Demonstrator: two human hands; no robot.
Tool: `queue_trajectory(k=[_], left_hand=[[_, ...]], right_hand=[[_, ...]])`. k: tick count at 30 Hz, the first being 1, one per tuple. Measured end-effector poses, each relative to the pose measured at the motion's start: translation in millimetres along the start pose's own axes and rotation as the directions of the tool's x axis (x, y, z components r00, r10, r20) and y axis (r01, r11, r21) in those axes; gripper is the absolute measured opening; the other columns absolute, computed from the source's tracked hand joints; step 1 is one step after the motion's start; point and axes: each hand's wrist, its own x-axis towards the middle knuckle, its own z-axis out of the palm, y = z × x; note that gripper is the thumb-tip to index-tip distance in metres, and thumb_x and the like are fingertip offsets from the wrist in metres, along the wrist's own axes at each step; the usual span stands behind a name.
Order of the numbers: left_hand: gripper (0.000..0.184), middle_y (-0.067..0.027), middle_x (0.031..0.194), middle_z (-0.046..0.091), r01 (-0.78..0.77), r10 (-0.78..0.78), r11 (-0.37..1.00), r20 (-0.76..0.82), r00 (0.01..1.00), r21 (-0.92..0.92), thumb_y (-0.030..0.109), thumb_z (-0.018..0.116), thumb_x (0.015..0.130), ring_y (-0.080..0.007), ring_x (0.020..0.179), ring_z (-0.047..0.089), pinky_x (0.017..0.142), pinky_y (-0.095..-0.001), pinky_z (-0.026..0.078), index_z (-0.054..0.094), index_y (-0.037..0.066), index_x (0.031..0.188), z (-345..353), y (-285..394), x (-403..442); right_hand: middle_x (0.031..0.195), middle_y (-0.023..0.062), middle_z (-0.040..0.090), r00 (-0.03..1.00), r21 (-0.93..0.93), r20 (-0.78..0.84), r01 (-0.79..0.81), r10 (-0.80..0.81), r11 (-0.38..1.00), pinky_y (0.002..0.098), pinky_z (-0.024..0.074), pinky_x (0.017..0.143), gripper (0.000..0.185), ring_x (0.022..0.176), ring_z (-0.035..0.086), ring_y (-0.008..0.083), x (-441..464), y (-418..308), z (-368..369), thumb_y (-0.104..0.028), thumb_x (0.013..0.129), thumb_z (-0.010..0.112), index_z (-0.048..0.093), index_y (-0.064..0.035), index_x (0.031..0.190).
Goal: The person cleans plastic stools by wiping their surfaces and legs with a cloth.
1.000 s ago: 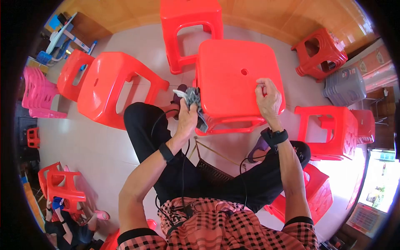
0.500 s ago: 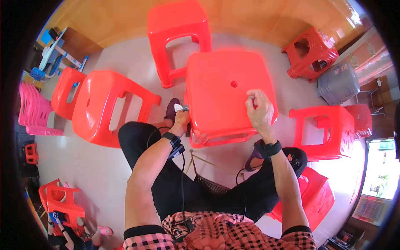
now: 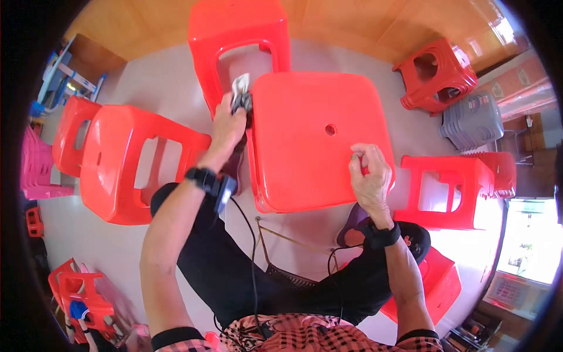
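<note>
A red plastic stool point(image 3: 305, 152) with a round hole in its seat stands in front of my knees. My left hand point(image 3: 229, 126) is closed around a crumpled white and dark grey cloth point(image 3: 240, 94), at the far part of the stool's left side. At the seat's right part, my right hand point(image 3: 372, 176) has its fingers curled in, with red showing between thumb and fingers. Whether those fingers hold anything is hidden.
Another red stool point(image 3: 237, 26) stands just behind, and more red stools point(image 3: 120, 170) are at the left. On the right are a red stool point(image 3: 440, 205) and stacked grey stools point(image 3: 474, 120). A person's arm point(image 3: 88, 334) shows at lower left.
My left hand has moved with the cloth away from me along the stool's left side. My right hand stays by the seat's right part, slightly nearer to me. The view has shifted a little.
</note>
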Motion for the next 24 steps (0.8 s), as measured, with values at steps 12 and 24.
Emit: queue_trajectory(k=[12, 24], left_hand=[[0.033, -0.0249, 0.098, 0.063, 0.121, -0.13, 0.991, 0.191, 0.973, 0.058, 0.016, 0.047, 0.08, -0.0372, 0.096, 0.062, 0.079, -0.0446, 0.048, 0.059, 0.006, 0.108, 35, -59, 61], [0.029, -0.0036, 0.085, 0.061, 0.348, -0.124, 0.802, 0.436, 0.891, -0.485, 0.009, 0.05, 0.089, -0.0122, 0.066, 0.059, 0.057, -0.0261, 0.05, 0.052, 0.008, 0.118, -50, 70, -3]], right_hand=[[0.079, 0.0076, 0.059, 0.999, 0.013, -0.008, -0.044, 0.044, 0.999, 0.0342, 0.047, 0.06, 0.014, 0.067, 0.057, 0.0217, 5, -3, 3, -0.002, 0.077, 0.06, 0.059, -0.0067, 0.09], [0.077, 0.0076, 0.061, 0.983, 0.097, -0.179, 0.052, -0.034, 0.994, 0.0383, 0.049, 0.062, 0.007, 0.073, 0.061, 0.026, 1, 6, 5, -0.007, 0.078, 0.061, 0.058, -0.0079, 0.085]])
